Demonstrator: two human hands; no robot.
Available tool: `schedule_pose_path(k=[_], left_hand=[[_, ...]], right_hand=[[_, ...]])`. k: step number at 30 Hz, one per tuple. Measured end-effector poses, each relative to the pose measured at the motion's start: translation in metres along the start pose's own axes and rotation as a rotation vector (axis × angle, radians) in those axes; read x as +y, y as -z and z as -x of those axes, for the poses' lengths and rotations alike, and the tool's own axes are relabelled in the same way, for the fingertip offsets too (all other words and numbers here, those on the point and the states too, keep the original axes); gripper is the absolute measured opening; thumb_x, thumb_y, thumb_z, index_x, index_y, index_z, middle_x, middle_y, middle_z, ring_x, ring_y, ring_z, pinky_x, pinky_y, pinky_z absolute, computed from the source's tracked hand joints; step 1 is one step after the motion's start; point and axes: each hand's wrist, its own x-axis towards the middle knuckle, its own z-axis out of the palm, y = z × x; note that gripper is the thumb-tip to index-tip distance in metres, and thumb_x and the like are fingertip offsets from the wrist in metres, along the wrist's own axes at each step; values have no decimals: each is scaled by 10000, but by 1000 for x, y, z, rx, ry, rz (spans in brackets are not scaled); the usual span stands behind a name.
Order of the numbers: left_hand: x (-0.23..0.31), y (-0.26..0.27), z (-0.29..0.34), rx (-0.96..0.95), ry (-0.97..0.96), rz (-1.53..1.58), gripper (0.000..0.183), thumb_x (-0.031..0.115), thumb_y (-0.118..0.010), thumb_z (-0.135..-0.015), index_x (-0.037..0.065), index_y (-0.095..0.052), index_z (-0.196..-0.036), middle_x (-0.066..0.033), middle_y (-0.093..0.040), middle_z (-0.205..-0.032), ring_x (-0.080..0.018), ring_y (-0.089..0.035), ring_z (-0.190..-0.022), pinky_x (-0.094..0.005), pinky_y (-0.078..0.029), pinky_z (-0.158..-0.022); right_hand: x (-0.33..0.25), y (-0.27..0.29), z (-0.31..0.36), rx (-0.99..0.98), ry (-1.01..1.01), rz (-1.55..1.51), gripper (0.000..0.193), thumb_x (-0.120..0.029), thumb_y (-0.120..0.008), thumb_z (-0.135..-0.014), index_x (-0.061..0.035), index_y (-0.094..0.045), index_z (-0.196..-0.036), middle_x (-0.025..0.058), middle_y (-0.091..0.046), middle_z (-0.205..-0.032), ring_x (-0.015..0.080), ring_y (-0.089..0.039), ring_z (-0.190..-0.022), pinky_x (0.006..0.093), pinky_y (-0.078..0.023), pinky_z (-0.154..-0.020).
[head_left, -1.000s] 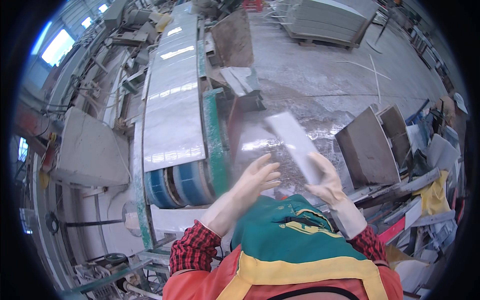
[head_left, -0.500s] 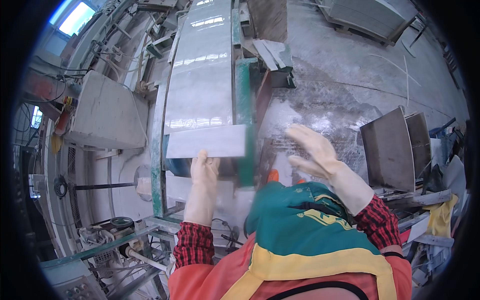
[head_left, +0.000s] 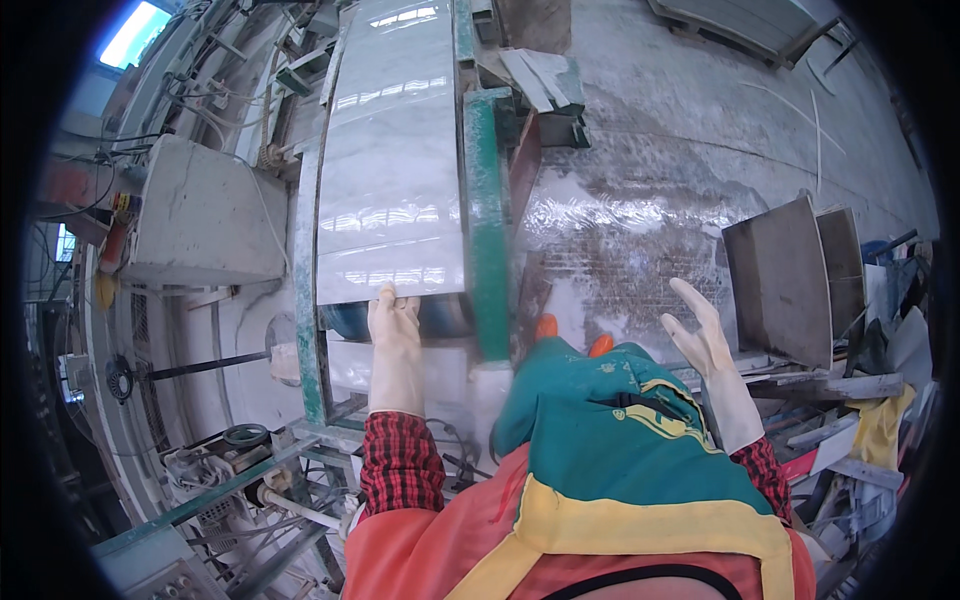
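My left hand (head_left: 395,330), in a pale rubber glove, grips the near edge of a glossy white stone slab (head_left: 390,265). One fingertip shows on top of the slab; the rest of the grip is partly hidden. The slab lies at the near end of a long roller conveyor, level with the white slabs beyond it. A dark blue roller (head_left: 446,316) shows beneath its edge. Off to the right, over the floor, my right hand (head_left: 705,345) wears the same kind of glove. It is open and holds nothing, its fingers spread.
A green metal rail (head_left: 487,225) runs along the conveyor's right side. Brown panels (head_left: 782,285) stand at the right, near a heap of scraps and a yellow cloth (head_left: 882,430). A large pale block (head_left: 210,215) is on the left. The floor (head_left: 640,215) looks wet.
The white slab, earlier skewed and overhanging the green rail, now sits in line with the conveyor. My left hand stays at its edge. My right hand has moved right and nearer to me.
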Motion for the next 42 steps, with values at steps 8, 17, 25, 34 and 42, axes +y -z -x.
schedule_pose_path(k=[8,17,25,34,42], left_hand=[[-2,3,-17,113,48,-34,353,58,-490,-990,-45,-373,-1307,-194,-516,-1247,-305,-596,-1114,-460,-533,-975],[-3,-2,-13,64,-27,-25,363,64,-472,-998,-64,-366,-1321,-217,-490,-1299,-335,-561,-1177,-482,-522,-991],[-1,-11,-11,100,-10,-74,286,148,-484,-1024,-68,-461,-1210,-170,-583,-1199,-283,-627,-1070,-372,-566,-929],[33,1,-17,52,203,-743,419,326,-528,-999,-75,-555,-1116,-169,-634,-1046,-294,-648,-996,-361,-564,-844],[8,22,-35,148,257,-174,373,275,-636,-950,-76,-558,-1052,-197,-640,-1010,-299,-658,-960,-330,-593,-782]], right_hand=[[0,-9,2,-20,-45,-38,553,-152,-711,-800,-25,-579,-1322,192,-577,-1357,303,-522,-1299,359,-387,-1102],[2,-4,15,-26,-107,-75,534,-142,-693,-822,-41,-575,-1333,170,-577,-1363,300,-520,-1295,362,-384,-1101],[11,1,39,31,-234,-123,527,-154,-677,-840,-54,-571,-1346,162,-583,-1360,296,-513,-1302,358,-369,-1109],[17,-4,38,-56,-304,-239,530,-167,-662,-851,-32,-560,-1353,174,-573,-1373,288,-510,-1308,357,-362,-1113],[-10,3,23,-155,-321,-160,531,-180,-673,-852,-77,-561,-1361,160,-574,-1375,291,-511,-1305,366,-371,-1108]])
